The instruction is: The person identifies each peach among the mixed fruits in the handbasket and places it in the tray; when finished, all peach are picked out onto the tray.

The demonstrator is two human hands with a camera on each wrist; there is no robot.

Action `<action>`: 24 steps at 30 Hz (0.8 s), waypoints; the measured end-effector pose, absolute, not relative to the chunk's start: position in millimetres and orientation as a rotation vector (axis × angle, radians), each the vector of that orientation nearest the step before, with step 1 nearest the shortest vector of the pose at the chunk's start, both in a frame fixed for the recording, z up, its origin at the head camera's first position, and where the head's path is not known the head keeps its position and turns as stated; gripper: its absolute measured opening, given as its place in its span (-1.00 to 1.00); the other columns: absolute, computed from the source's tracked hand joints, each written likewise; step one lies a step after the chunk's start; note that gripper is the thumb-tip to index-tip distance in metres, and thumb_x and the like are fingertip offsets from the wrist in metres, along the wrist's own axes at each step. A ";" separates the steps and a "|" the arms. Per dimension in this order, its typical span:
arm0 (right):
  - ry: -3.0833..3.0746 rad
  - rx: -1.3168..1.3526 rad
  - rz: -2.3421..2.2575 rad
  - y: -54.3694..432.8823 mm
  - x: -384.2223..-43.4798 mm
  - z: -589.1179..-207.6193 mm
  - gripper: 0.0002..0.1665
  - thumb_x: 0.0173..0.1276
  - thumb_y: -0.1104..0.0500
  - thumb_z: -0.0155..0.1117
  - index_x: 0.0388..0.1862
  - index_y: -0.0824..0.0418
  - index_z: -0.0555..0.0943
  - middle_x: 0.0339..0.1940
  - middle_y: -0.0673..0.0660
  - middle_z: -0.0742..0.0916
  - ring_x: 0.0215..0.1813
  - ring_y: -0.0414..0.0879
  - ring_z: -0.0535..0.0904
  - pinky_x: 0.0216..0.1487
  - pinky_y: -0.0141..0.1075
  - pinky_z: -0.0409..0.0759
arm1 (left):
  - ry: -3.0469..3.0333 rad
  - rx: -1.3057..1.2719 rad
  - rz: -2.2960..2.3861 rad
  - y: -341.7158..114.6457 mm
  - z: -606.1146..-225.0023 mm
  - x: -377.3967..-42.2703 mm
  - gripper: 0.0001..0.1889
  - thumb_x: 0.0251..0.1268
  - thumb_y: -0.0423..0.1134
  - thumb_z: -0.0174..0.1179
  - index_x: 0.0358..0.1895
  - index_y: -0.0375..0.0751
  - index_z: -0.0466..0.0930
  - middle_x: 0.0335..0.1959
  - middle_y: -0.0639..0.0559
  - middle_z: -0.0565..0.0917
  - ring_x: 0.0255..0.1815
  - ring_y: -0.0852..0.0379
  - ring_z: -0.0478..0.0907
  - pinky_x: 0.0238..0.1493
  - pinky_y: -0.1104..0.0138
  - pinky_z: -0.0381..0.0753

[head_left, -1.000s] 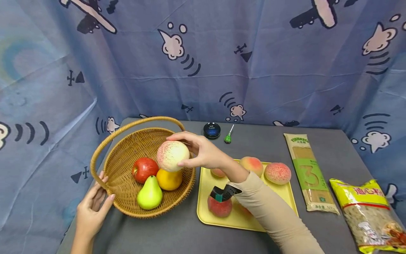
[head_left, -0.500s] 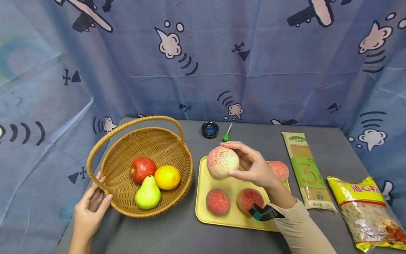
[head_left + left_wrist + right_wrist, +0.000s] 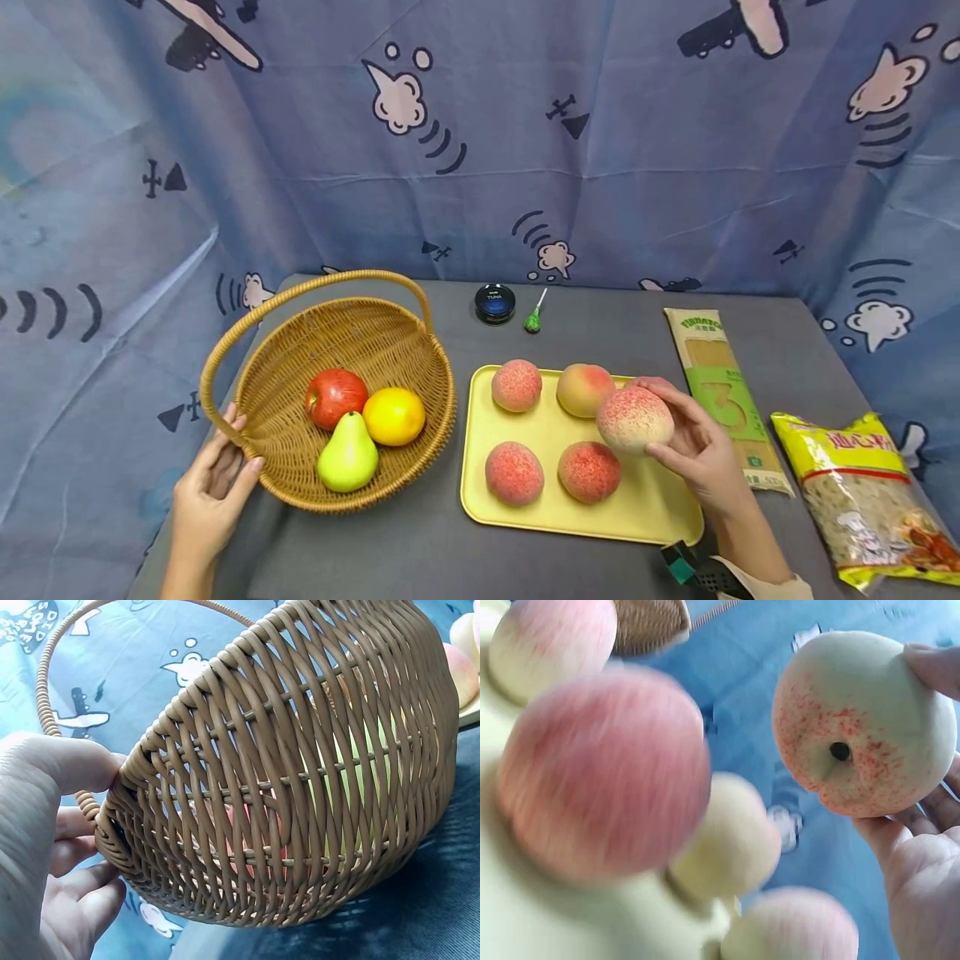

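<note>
My left hand (image 3: 210, 492) grips the left rim of the wicker basket (image 3: 300, 342) where the handle joins it; thumb and fingers pinch the rim in the left wrist view. Inside the basket lie a red apple (image 3: 337, 399), a green pear (image 3: 348, 454) and a yellow lemon-like fruit (image 3: 394, 417). My right hand (image 3: 701, 454) holds a pale pink-speckled peach (image 3: 636, 419) over the right part of the yellow tray (image 3: 540, 518). Several peaches, such as a red one (image 3: 589, 472) and a yellowish one (image 3: 585, 390), rest on the tray. Another is mostly hidden behind the held peach.
Behind the tray sit a dark round tuna tin (image 3: 494, 303) and a green lollipop (image 3: 533, 322). To the right lie a noodle packet (image 3: 723, 387) and a yellow bag of pasta (image 3: 862, 500). A blue patterned curtain (image 3: 480, 150) stands behind the grey table.
My right hand has carried the peach from above the basket rightward to over the tray's right part. The left hand stays on the basket rim.
</note>
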State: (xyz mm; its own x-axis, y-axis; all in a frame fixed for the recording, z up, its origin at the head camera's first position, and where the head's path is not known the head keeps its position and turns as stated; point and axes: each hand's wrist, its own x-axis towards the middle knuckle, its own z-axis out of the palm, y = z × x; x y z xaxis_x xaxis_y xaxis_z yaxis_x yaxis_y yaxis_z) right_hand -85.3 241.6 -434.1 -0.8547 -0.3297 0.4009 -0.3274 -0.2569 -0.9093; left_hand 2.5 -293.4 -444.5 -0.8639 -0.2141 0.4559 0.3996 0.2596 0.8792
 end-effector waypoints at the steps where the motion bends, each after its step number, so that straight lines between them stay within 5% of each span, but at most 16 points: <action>1: 1.926 -0.815 -2.343 246.4 -82.2 -437.3 -0.21 0.09 0.77 0.05 0.35 0.62 0.12 0.34 0.21 0.39 0.37 -0.13 0.34 0.29 -0.45 0.44 | -2.049 -0.164 -1.638 -293.9 -445.0 2.6 -0.44 0.08 -0.81 0.03 0.25 -0.69 0.26 0.43 -0.32 0.20 0.35 0.26 0.34 0.21 0.57 0.41; 24: 2.112 -0.526 -2.092 291.0 -58.8 -494.7 -0.21 0.17 0.67 0.11 0.38 0.55 0.09 0.35 0.04 0.37 0.35 -0.39 0.32 0.22 -0.59 0.43 | -2.015 -0.160 -1.707 -294.2 -445.8 3.7 -0.45 0.11 -0.79 0.02 0.24 -0.72 0.23 0.44 -0.35 0.17 0.37 0.23 0.33 0.23 0.54 0.40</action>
